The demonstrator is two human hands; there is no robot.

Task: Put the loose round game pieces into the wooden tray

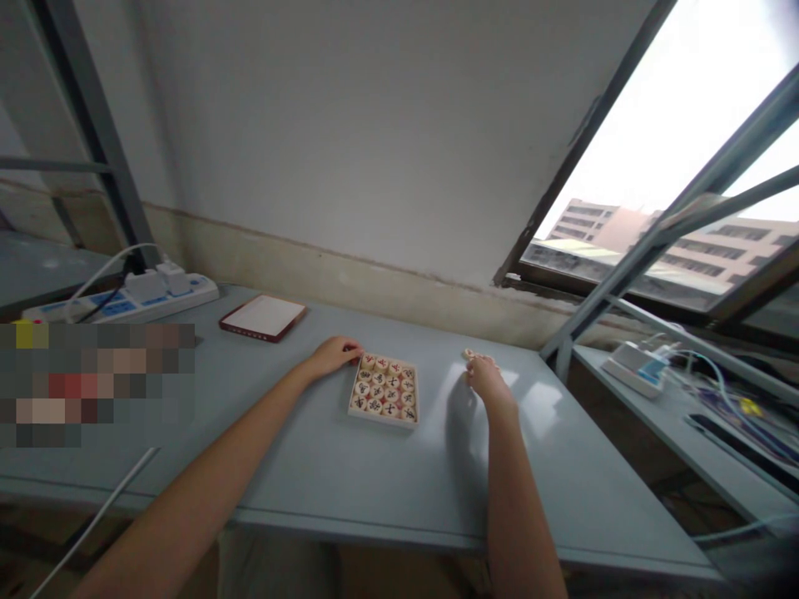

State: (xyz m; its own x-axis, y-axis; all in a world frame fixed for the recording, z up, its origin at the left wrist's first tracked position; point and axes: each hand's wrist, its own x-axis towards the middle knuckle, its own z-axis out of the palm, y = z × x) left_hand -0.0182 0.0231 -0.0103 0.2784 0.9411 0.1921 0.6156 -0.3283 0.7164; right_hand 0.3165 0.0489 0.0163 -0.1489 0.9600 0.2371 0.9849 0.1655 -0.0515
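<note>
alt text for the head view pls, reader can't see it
A person's left hand is at the back left corner of a shallow box of round marked pieces on a grey desk; the right hand is at a loose pale piece farther right. A white panel with red sides lies to the left.

My right hand (488, 381) covers most of the pale pieces (468, 354) at the far right of the desk (362, 482), so I can't tell their number or whether I pinch one. The characters on the round discs (378, 390) are too small and soft for me to read. My forearms (521, 482) run off the near edge. At left, blocky blurring hides a patch of desk; at far right, the window (655, 125) is cut off.
</note>
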